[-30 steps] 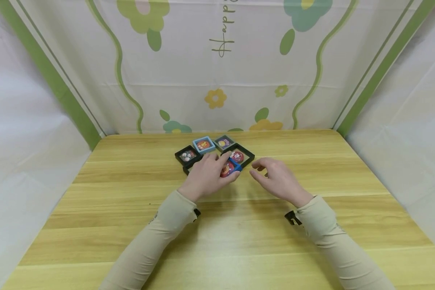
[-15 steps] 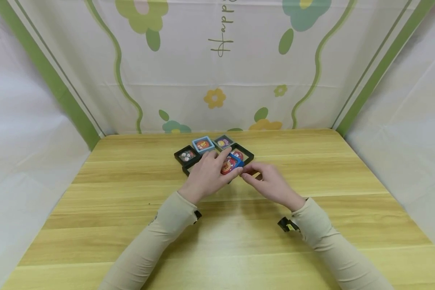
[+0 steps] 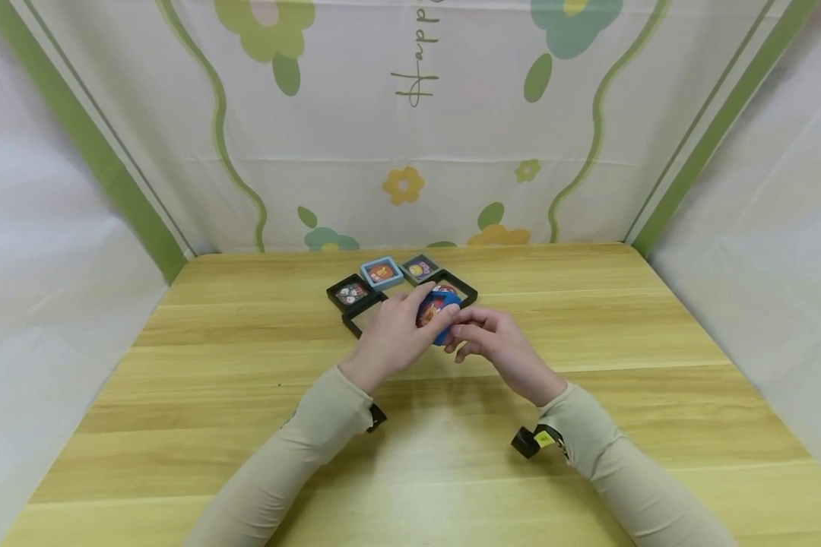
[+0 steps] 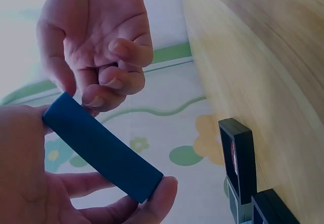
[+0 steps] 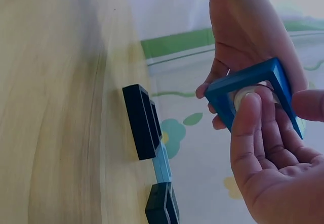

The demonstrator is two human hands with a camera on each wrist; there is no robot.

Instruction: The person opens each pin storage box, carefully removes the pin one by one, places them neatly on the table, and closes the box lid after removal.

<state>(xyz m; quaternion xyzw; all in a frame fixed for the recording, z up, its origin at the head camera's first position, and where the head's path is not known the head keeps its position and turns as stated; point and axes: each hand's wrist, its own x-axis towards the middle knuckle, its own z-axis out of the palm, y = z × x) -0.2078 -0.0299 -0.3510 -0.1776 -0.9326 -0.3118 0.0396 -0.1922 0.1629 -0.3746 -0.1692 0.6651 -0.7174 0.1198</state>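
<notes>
My left hand (image 3: 393,330) grips a small square blue frame (image 4: 101,145) by opposite edges, its fingers and thumb spread across it. The frame is tilted, up off the table. A round red badge (image 3: 429,309) shows inside it in the head view. My right hand (image 3: 509,349) is at the frame's near right side. The right wrist view shows its fingers reaching into the frame's back, with fingertips against the pale round back (image 5: 244,98) of the badge. Its thumb lies at the frame's edge.
Behind the hands, several square frames rest on the wooden table (image 3: 246,425): a black one (image 3: 335,301) at left, a light blue one (image 3: 383,287), a grey one (image 3: 435,263), a black one (image 3: 470,298) at right and another black one (image 3: 349,325) partly behind my left hand. A flowered cloth (image 3: 356,137) hangs behind.
My right hand has moved left to the blue frame and brought its fingers against it. My left hand has tilted the frame more upright.
</notes>
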